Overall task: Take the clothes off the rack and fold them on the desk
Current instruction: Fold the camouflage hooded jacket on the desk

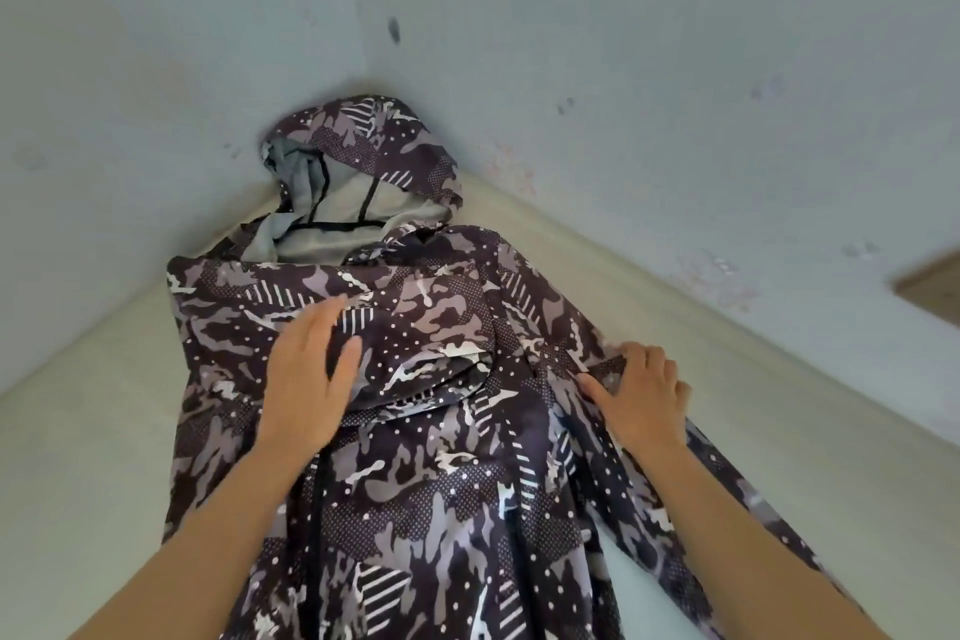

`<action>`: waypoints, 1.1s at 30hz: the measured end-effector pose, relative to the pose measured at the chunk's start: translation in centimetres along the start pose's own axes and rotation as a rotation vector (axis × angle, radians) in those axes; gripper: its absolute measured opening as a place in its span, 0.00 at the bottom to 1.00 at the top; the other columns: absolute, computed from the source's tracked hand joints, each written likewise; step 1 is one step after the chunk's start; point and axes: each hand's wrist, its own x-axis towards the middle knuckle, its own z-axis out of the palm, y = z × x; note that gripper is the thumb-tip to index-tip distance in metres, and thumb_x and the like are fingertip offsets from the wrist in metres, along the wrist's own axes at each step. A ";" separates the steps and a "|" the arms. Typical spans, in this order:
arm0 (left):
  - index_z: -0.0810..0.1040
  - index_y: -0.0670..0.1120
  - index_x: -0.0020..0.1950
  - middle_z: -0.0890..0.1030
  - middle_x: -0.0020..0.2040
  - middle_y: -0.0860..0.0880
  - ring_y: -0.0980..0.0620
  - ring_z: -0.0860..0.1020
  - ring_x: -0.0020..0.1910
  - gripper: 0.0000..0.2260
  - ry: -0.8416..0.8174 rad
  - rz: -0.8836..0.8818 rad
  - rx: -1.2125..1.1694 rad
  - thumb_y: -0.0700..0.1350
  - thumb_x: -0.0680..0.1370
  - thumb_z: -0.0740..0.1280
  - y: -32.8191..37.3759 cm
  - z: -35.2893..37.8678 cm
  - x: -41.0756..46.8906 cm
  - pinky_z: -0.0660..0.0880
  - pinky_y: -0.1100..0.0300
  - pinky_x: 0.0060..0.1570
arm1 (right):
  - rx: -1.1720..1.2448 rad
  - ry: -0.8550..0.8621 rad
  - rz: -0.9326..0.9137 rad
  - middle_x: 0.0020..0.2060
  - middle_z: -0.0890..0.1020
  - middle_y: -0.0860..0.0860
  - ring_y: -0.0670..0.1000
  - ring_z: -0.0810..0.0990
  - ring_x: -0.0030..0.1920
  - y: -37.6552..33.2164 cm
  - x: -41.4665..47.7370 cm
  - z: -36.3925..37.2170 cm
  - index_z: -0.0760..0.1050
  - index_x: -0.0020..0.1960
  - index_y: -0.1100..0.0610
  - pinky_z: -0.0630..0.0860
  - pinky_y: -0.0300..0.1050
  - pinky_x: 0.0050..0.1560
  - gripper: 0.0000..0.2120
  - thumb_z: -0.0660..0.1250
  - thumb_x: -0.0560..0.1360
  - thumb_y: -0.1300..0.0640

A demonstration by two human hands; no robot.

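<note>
Camouflage hooded jacket [441, 483], spread on cream table [93, 457]; left hand [311, 369] flat, fingers straight, pressing its chest; right hand [639, 395] curled, pinching sleeve fabric.

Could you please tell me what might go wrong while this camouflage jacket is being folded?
The hood is crumpled against the wall corner and could fold in creased. Fabric beside the left hand is bunched, so wrinkles may get pressed in. The right hand, gripping the sleeve, might drag the jacket askew.

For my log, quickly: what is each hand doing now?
Left hand: open, flat on the jacket.
Right hand: grips a fold of the jacket.
</note>
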 end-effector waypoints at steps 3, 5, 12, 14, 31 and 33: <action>0.52 0.56 0.79 0.51 0.79 0.53 0.53 0.47 0.78 0.30 -0.317 0.205 0.176 0.64 0.78 0.39 2.8 3.9 0.1 0.42 0.53 0.75 | -0.002 -0.032 0.023 0.58 0.74 0.52 0.54 0.73 0.58 1.2 -0.2 -1.1 0.68 0.64 0.53 0.72 0.51 0.57 0.23 0.60 0.77 0.39; 0.40 0.62 0.77 0.42 0.79 0.54 0.53 0.38 0.77 0.33 -0.428 0.228 0.285 0.68 0.73 0.29 3.0 6.2 0.0 0.36 0.51 0.74 | 0.050 -0.128 0.046 0.47 0.78 0.48 0.51 0.77 0.47 2.1 0.1 -2.3 0.72 0.56 0.51 0.73 0.46 0.44 0.16 0.59 0.78 0.39; 0.24 0.66 0.69 0.25 0.73 0.57 0.51 0.28 0.73 0.27 -0.562 0.287 0.445 0.68 0.70 0.25 2.7 8.2 -1.0 0.32 0.44 0.73 | 0.194 0.206 0.188 0.52 0.81 0.48 0.52 0.79 0.46 3.1 6.1 -6.5 0.78 0.52 0.49 0.72 0.45 0.45 0.09 0.59 0.82 0.53; 0.27 0.66 0.71 0.28 0.74 0.57 0.51 0.29 0.74 0.27 -0.553 0.294 0.439 0.68 0.72 0.29 2.7 8.6 -1.2 0.33 0.43 0.73 | 0.224 0.139 0.128 0.57 0.78 0.50 0.52 0.77 0.53 3.1 6.3 -6.3 0.76 0.56 0.51 0.72 0.50 0.56 0.08 0.59 0.81 0.56; 0.38 0.64 0.76 0.36 0.78 0.56 0.53 0.36 0.76 0.27 -0.542 0.304 0.383 0.64 0.78 0.42 1.6 8.1 -1.1 0.40 0.46 0.76 | 1.504 0.150 1.218 0.49 0.79 0.55 0.51 0.78 0.48 12.1 -11.3 -3.3 0.74 0.63 0.63 0.76 0.47 0.51 0.22 0.68 0.76 0.49; 0.38 0.63 0.76 0.37 0.78 0.56 0.52 0.37 0.77 0.27 -0.546 0.307 0.385 0.63 0.78 0.43 1.5 7.7 -1.3 0.41 0.47 0.76 | 1.602 0.164 1.300 0.42 0.77 0.51 0.48 0.75 0.39 14.2 -11.6 -4.1 0.76 0.54 0.59 0.73 0.42 0.41 0.15 0.69 0.75 0.49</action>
